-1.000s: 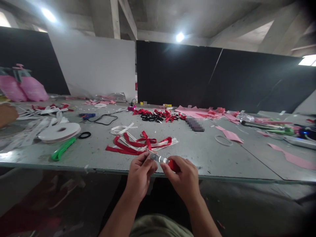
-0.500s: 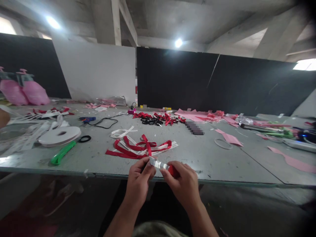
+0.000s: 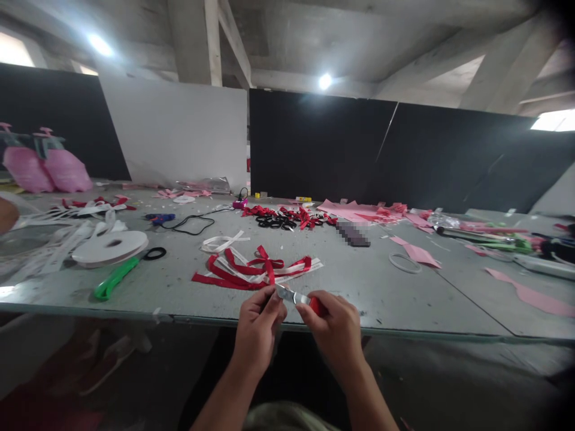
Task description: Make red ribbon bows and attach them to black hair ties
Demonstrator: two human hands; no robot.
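My right hand [image 3: 333,323] grips a red-handled tool with a shiny metal blade [image 3: 291,296], like a utility knife. The fingertips of my left hand [image 3: 260,324] pinch the blade's free end. Both hands hover at the table's near edge [image 3: 179,314]. Just beyond them lies a tangle of red and white ribbon [image 3: 256,269] with a red bow in it.
A white ribbon spool [image 3: 110,246], a green-handled tool [image 3: 115,278] and a black ring [image 3: 154,254] lie left. Farther back are red bows with black bands [image 3: 287,216], a blue glue gun [image 3: 158,218], pink scraps [image 3: 417,251] and a white ring [image 3: 405,263]. Another person's hand [image 3: 6,214] shows far left.
Both hands with the blade have sunk slightly toward the table edge, and the head camera has tilted up a little. The ribbon pile has not moved.
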